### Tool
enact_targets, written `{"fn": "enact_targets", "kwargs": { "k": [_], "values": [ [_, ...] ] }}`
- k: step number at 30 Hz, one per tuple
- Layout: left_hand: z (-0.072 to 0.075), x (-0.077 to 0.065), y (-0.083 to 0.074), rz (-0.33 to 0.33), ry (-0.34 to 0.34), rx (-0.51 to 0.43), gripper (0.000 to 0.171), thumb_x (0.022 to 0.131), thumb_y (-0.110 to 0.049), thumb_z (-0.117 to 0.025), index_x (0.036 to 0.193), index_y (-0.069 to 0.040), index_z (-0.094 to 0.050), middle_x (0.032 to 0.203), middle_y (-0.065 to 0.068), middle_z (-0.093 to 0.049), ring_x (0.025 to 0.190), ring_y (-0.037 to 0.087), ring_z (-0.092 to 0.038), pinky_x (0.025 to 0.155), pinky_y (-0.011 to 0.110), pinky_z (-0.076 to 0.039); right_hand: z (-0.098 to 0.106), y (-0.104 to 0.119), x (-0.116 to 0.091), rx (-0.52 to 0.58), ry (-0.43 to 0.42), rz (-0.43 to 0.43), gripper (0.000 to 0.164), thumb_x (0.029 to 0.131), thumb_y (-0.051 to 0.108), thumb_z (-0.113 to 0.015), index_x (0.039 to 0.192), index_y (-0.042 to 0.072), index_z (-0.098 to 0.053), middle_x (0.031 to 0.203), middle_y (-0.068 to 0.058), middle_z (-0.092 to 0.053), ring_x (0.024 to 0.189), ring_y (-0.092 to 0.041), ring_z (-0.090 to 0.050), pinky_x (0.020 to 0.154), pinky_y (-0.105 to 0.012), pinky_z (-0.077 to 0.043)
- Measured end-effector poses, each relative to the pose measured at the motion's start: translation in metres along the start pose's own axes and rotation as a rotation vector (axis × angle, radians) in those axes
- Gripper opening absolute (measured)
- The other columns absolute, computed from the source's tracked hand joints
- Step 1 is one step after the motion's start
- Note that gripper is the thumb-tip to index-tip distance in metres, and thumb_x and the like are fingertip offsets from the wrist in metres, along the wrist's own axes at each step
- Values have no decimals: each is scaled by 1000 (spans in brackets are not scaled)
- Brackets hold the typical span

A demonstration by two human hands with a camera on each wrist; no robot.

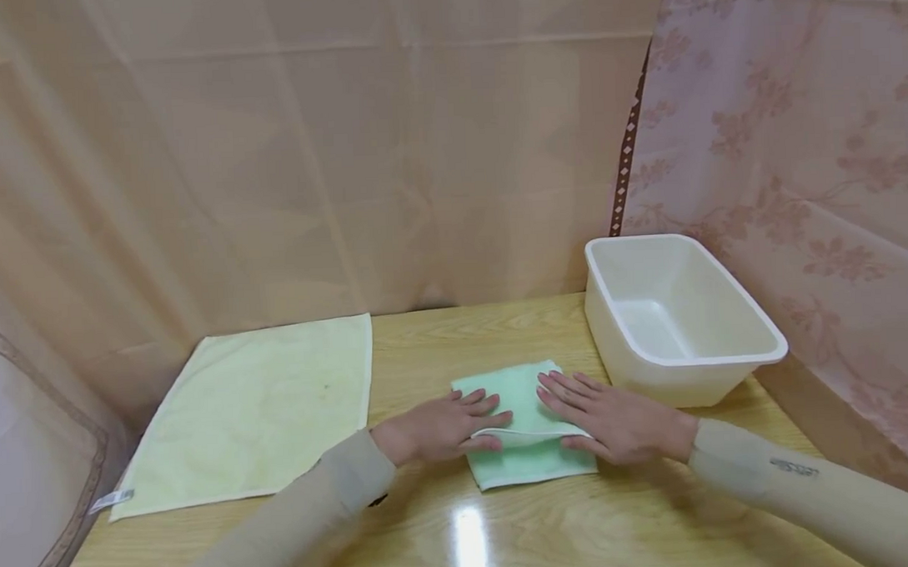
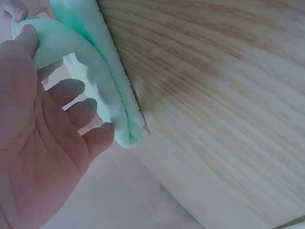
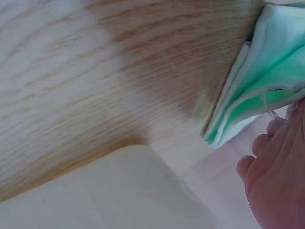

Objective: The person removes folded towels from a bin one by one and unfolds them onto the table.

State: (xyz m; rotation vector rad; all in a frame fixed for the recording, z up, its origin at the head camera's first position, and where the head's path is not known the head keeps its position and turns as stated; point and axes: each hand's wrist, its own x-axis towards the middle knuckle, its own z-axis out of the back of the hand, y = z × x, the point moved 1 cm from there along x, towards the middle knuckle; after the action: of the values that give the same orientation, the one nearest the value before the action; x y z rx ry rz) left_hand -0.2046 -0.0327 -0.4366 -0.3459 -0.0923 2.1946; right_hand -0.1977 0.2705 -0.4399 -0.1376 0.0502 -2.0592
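A mint-green towel [image 1: 533,463] with a pale hem lies folded on the table in front of me. My left hand [image 1: 447,425] is at its left side, with the fingers spread over the upper layer and the thumb below the hem. In the left wrist view, the towel's flap [image 2: 71,40] passes between thumb and index finger. My right hand [image 1: 616,415] holds the right side the same way, fingers on top and thumb at the hem. Between the two hands the hem bows slightly off the lower layer. In the right wrist view, folded layers [image 3: 271,62] show beside the fingers.
A pale yellow towel [image 1: 256,415] lies spread flat on the left of the wooden table [image 1: 425,518], its tag [image 1: 112,500] at the near left corner. On the right stands a white plastic basin [image 1: 650,310] with nothing inside. Curtains [image 1: 329,154] hang behind the table.
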Motion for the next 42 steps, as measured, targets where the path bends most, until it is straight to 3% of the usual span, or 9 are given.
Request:
{"fn": "enact_targets", "kwargs": {
  "k": [4, 10, 16, 20, 26, 31, 35, 38, 42],
  "values": [
    [8, 2, 7, 0, -9, 40, 64, 107, -60, -27, 160, -25, -34, 166, 7, -24, 153, 27, -19, 121, 48, -19, 3, -5, 7, -27, -37, -48, 69, 108, 44, -45, 156, -4, -32, 161, -24, -30, 147, -41, -30, 113, -57, -32],
    [31, 14, 29, 86, -50, 110, 65, 107, -60, -27, 161, -25, -32, 165, 10, -26, 152, 30, -23, 121, 48, -22, 12, -22, 29, -61, -66, -263, 73, 107, 45, -46, 157, -5, -27, 163, -26, -24, 151, -41, -21, 118, -57, -23],
    [44, 22, 48, 156, -55, 103, 64, 108, -56, -31, 160, -19, -33, 163, 15, -31, 150, 35, -28, 119, 51, -25, 8, -39, 59, -8, -27, -460, 74, 108, 45, -41, 158, -7, -22, 164, -28, -16, 152, -43, -13, 120, -59, -15],
    [51, 29, 61, 232, -98, 114, 62, 108, -54, -33, 160, -19, -36, 160, 15, -37, 147, 36, -34, 118, 52, -28, 7, -53, 82, 0, 7, -579, 75, 109, 48, -35, 160, -4, -16, 166, -25, -9, 153, -41, -7, 120, -59, -11],
    [55, 44, 82, 343, -208, 112, 62, 108, -55, -30, 160, -20, -34, 154, 17, -46, 140, 37, -45, 113, 49, -37, 7, -76, 112, -13, 19, -703, 77, 109, 52, -28, 161, -2, -9, 167, -24, -3, 154, -40, -2, 121, -59, -8],
    [55, 53, 93, 386, -311, 166, 62, 109, -54, -29, 159, -17, -36, 148, 17, -53, 133, 36, -52, 104, 48, -46, 5, -87, 125, 36, -2, -774, 78, 109, 54, -22, 161, -2, -4, 168, -23, 0, 154, -40, 2, 121, -58, -1],
    [57, 60, 104, 420, -433, 210, 62, 107, -55, -33, 155, -19, -44, 136, 13, -63, 110, 33, -66, 89, 47, -54, 7, -94, 130, 12, -40, -807, 79, 109, 55, -21, 161, -2, -4, 168, -22, -1, 154, -40, 1, 121, -58, -3],
    [60, 63, 111, 453, -531, 211, 60, 105, -55, -40, 151, -19, -49, 132, 11, -66, 102, 32, -69, 76, 48, -57, 10, -97, 134, 14, -67, -818, 79, 109, 55, -23, 161, -1, -4, 168, -21, -1, 154, -39, 1, 121, -58, -3],
    [63, 68, 116, 508, -581, 201, 60, 104, -55, -43, 152, -21, -49, 140, 13, -61, 123, 35, -61, 77, 52, -57, 12, -99, 138, 44, -103, -827, 78, 109, 53, -24, 161, -1, -3, 168, -21, 1, 154, -39, 3, 121, -58, 1]
  ]
}}
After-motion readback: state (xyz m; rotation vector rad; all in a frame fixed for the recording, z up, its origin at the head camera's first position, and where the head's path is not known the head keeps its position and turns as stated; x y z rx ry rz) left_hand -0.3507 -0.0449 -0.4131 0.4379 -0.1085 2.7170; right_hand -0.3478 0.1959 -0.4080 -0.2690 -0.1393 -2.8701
